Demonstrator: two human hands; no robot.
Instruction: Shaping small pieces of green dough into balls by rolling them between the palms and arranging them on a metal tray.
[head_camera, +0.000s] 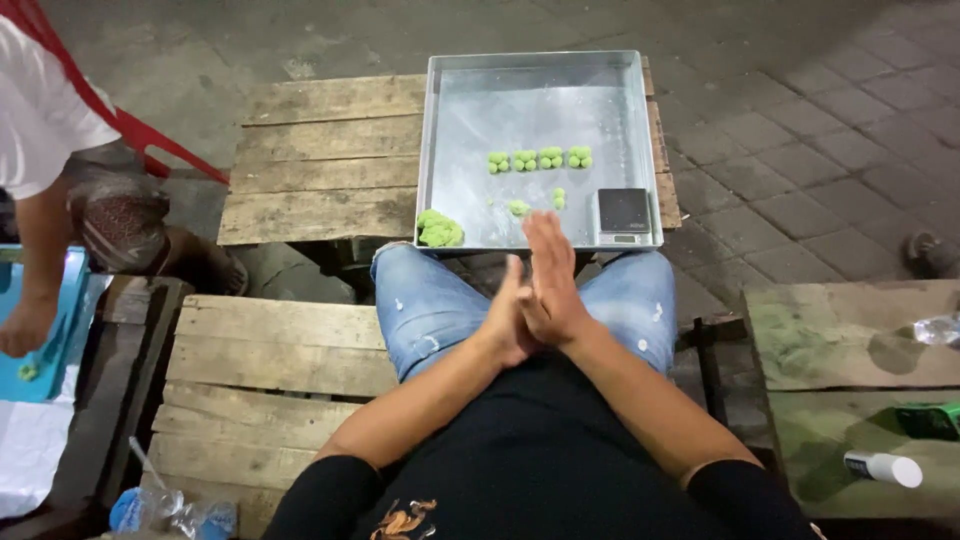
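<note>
Seated person, palms pressed flat together above the lap, just on the near side of the metal tray. Right hand lies on top, fingers straight and pointing toward the tray; left hand sits under it, palm against palm. Whether anything lies between the palms cannot be told; nothing shows at their edges. Knees in pale blue jeans reach to the tray's near rim. Inside the tray: a row of small green dough balls across its middle, in four little clusters side by side. Nearer the hands, two loose green bits on the tray floor. A bigger lump of green dough sits at the tray's near left corner, at the rim. A small dark digital scale fills the tray's near right corner. The tray rests on a wooden pallet table, boards showing to its left. Well left of the tray, another person in a white shirt reaches a hand down over a blue tray. Well right of the metal tray, on a green-dusted board, lies a white tube.
</note>
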